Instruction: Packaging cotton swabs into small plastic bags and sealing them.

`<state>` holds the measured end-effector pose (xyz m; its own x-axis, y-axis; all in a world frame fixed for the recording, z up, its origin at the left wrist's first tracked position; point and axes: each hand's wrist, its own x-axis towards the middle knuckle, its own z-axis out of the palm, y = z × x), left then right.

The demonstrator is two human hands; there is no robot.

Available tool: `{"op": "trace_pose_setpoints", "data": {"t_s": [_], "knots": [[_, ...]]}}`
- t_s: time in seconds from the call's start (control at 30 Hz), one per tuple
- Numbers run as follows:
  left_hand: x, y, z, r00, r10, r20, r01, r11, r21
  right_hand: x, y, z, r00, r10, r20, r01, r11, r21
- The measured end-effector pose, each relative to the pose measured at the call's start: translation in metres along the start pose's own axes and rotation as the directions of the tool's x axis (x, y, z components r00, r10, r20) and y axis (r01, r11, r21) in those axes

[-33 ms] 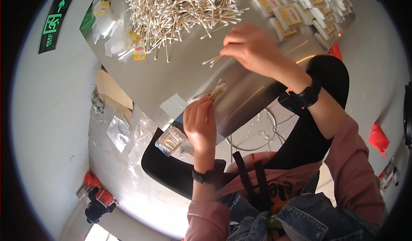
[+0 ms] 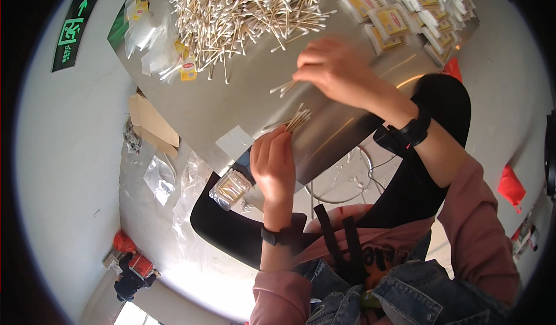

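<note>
My left hand (image 2: 274,161) is closed around a small bundle of cotton swabs (image 2: 299,119), whose white tips stick out past the fingers over the metal tabletop (image 2: 255,102). Above and to the right, my right hand (image 2: 331,70) pinches a few more cotton swabs (image 2: 282,87) pointing left; its fingers are slightly blurred. A big loose heap of cotton swabs (image 2: 243,18) covers the far part of the table. Beside my left wrist, at the table's near edge, lies a clear pack of swabs (image 2: 231,189).
Filled swab packs (image 2: 394,21) are piled at the far right. Empty plastic bags (image 2: 147,35) and yellow labels (image 2: 188,70) lie at the far left. A pale square card (image 2: 235,142) rests near the left edge. Another person (image 2: 133,276) is in the lower left background.
Both hands have shifted slightly. My left hand and its bundle moved a little right and away from me; the swabs in my right hand moved a little left and nearer.
</note>
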<state>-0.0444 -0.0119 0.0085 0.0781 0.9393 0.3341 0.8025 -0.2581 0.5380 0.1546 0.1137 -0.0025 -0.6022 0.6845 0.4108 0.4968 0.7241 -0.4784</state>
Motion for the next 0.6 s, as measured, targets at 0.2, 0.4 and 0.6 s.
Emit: {"op": "trace_pose_setpoints", "data": {"t_s": [0.2, 0.4, 0.6], "knots": [[0.011, 0.016, 0.013, 0.988, -0.154, 0.004, 0.153, 0.987, 0.043, -0.008, -0.024, 0.008, 0.994, -0.026, 0.107, 0.006, 0.984, 0.178], [0.012, 0.034, 0.025, 0.982, -0.09, 0.164, 0.044, 0.962, 0.269, -0.016, -0.013, -0.002, 0.985, 0.171, -0.012, -0.164, 0.961, 0.223], [0.031, 0.024, 0.047, 0.961, -0.139, 0.238, 0.02, 0.897, 0.442, -0.023, -0.004, -0.008, 0.973, 0.222, -0.061, -0.213, 0.968, 0.136]]}}
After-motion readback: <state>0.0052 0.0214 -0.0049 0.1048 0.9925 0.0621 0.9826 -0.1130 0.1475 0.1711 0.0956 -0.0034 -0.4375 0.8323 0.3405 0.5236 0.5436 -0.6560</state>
